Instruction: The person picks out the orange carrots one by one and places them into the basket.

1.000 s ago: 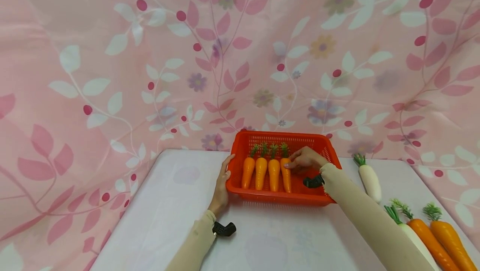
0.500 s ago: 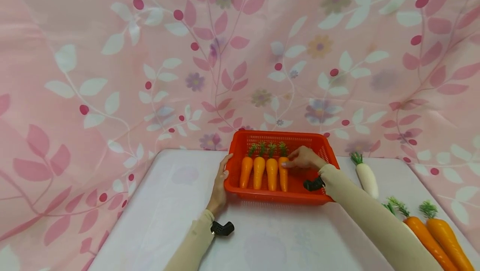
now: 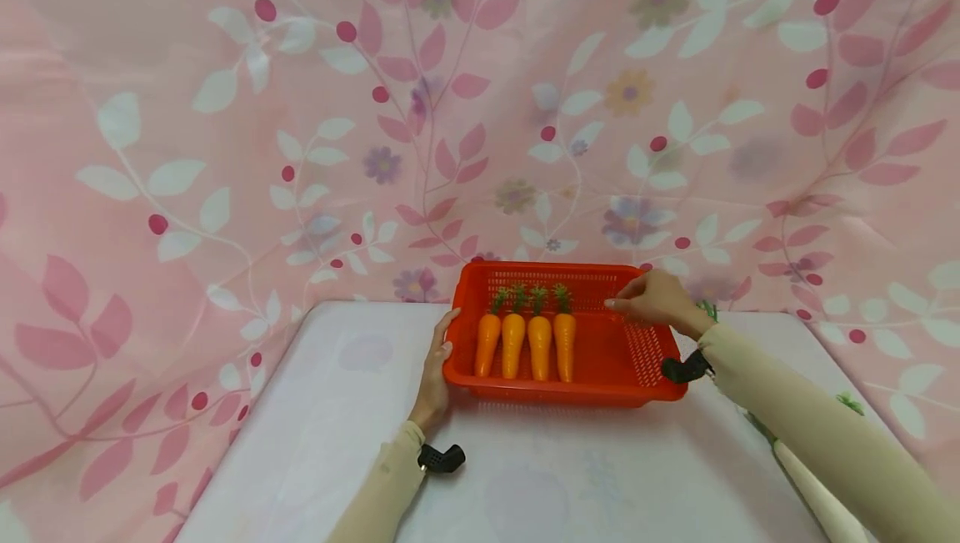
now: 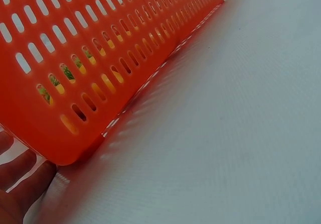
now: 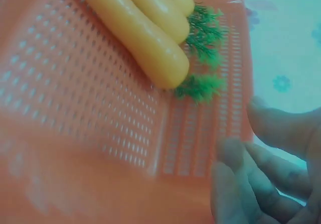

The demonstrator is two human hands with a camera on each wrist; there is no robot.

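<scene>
An orange-red plastic basket [image 3: 607,351] with slotted walls sits near the back of the table. Several orange carrots [image 3: 513,347] with green tops lie side by side in its left part, tops toward the back wall. My left hand [image 3: 432,384] rests against the basket's left end; in the left wrist view its fingers [image 4: 30,181] lie fairly straight at the outer corner. My right hand [image 3: 656,301] hovers over the basket's right back corner, holding nothing. In the right wrist view its thumb and fingers are apart, clear of the carrots [image 5: 145,38].
A white radish [image 3: 813,485] lies at the table's right side, partly behind the right sleeve. Another green top [image 3: 850,403] shows beyond that sleeve, and leaves [image 3: 707,308] peek out behind the right wrist. A pink floral cloth [image 3: 480,109] hangs behind the white-covered table [image 3: 360,409].
My right hand has let go of the rightmost carrot and moved right, up to the basket's back corner. The carrot stays in the row. My left hand keeps its place at the basket.
</scene>
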